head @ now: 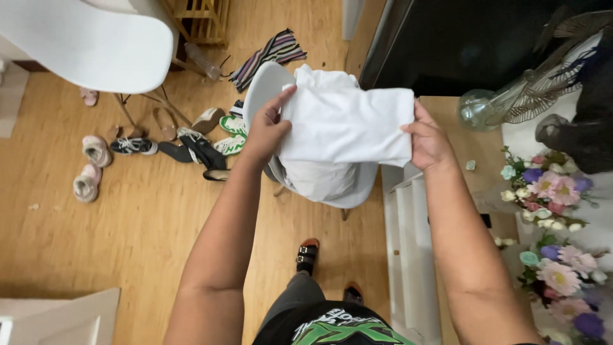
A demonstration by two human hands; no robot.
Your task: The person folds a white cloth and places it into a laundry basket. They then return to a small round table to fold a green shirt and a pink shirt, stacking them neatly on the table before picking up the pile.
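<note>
The white garment [345, 128] at frame centre looks partly folded, its lower part hanging unfolded over the grey chair [262, 89], left hand [268, 128] and right hand [428, 140] fingers pinching its edges.

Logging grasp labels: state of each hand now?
Left hand: closed, pinching the white cloth at its left edge.
Right hand: closed, gripping the white cloth's right edge.
</note>
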